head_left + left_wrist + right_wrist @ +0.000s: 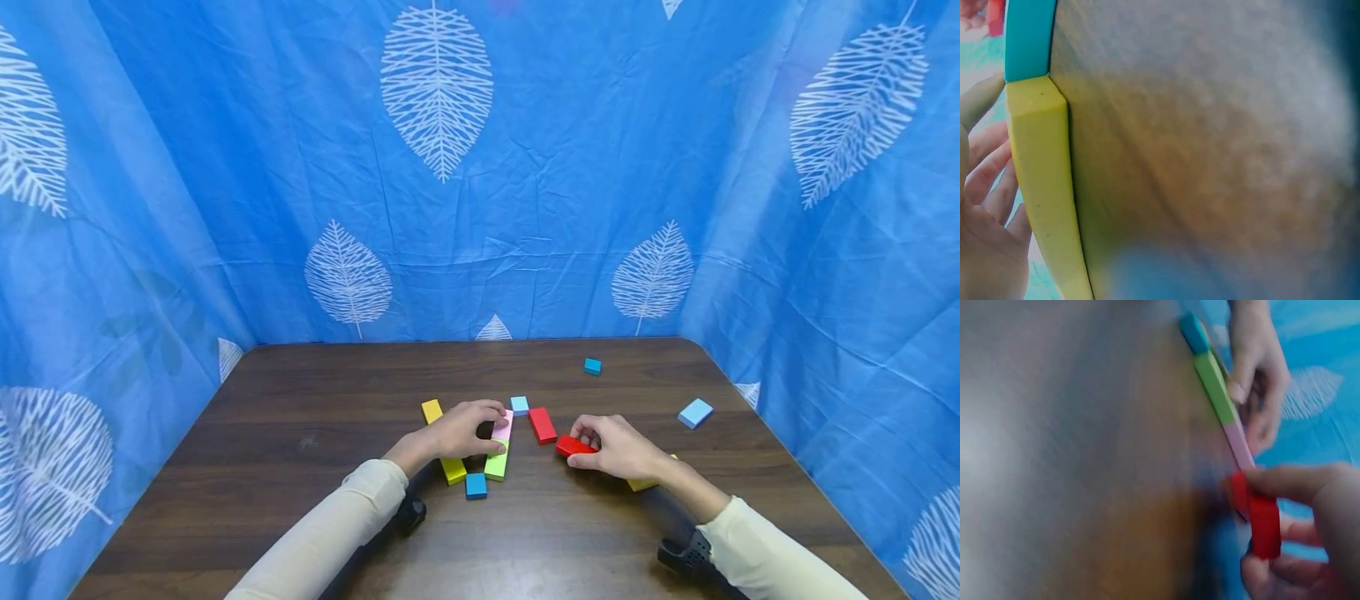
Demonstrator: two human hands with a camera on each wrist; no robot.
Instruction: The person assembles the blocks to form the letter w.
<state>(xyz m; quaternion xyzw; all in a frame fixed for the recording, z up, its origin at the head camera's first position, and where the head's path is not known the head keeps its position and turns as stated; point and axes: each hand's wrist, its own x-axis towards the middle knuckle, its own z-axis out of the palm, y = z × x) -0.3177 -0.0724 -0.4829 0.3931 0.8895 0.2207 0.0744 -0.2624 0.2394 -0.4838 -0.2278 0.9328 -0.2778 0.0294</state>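
Note:
My right hand [618, 448] pinches a red block [576, 446] between thumb and fingers; in the right wrist view the red block [1265, 526] stands on edge in the grip. Another red block [542, 426] lies on the table between the hands. My left hand [461, 429] is over a row made of a pink block [503, 427] and a lime green block [495, 463], its thumb at the green one and its fingertips by the pink one. Under that hand runs a yellow strip [453, 471], partly covered. A blue block [476, 486] sits near its lower end.
A pale blue block [519, 406] lies beyond the pink one. Farther right are a small blue block [592, 367] and a light blue block [695, 413]. Another yellow block [641, 484] is partly hidden under the right wrist. A blue leaf-print curtain [517, 200] surrounds the wooden table [300, 475].

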